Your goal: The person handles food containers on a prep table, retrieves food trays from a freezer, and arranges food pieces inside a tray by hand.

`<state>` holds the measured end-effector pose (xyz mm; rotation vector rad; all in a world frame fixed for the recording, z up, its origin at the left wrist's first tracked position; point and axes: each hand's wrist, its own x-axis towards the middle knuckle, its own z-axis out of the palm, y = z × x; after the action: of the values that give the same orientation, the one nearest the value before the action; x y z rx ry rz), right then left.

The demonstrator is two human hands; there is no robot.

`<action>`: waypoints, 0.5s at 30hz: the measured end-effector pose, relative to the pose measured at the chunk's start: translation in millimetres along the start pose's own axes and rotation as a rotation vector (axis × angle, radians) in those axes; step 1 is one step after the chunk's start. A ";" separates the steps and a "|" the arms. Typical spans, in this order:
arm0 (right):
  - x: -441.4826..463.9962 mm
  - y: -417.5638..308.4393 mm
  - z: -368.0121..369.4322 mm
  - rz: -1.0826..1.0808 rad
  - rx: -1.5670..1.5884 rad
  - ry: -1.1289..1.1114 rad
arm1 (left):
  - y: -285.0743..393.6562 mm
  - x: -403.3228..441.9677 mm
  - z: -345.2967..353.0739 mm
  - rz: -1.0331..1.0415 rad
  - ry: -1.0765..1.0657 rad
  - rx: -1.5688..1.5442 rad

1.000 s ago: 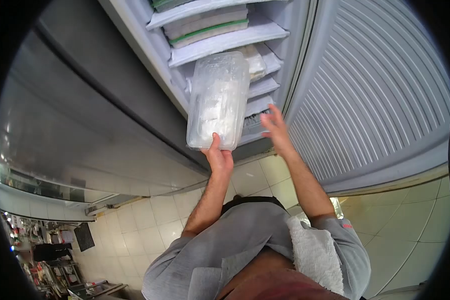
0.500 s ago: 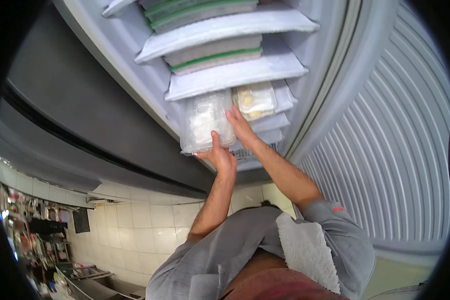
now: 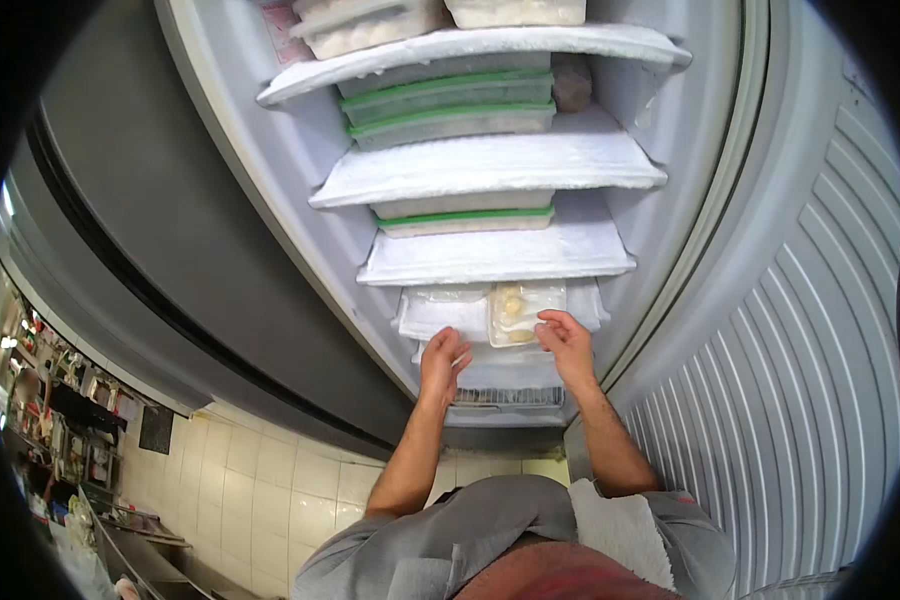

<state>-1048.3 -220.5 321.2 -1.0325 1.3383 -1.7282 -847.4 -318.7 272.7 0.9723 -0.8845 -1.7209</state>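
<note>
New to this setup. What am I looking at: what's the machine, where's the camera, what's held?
No machine here: a person works bare-handed, seen from a head-worn camera looking forward and down. In front is an upright cabinet with white, frosty-looking shelves; its ribbed door stands open on the right. Green-edged containers sit on upper shelves. Lower down is a clear container with yellowish pieces inside. The right hand is at its right side; whether it grips is unclear. The left hand holds nothing visible.
</note>
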 end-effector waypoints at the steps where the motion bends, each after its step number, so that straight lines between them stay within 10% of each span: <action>1: 1.5 -13.7 -1.9 -0.016 -0.002 -0.001 | 9.2 -9.4 2.8 -0.002 -0.012 0.074; 9: 50.6 -213.3 33.0 -1.068 -0.427 0.243 | 271.8 -35.4 75.2 1.459 0.091 0.655; 13: 125.1 -332.4 68.1 -1.579 -0.762 0.478 | 372.3 -6.2 137.3 1.819 0.089 0.804; 15: 144.3 -373.8 87.9 -1.406 -1.063 0.422 | 397.5 17.4 160.2 1.883 0.136 0.884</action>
<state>-1053.6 -304.9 722.6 -2.8139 2.0929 -2.1587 -847.1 -432.8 686.2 0.2933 -1.6341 0.3764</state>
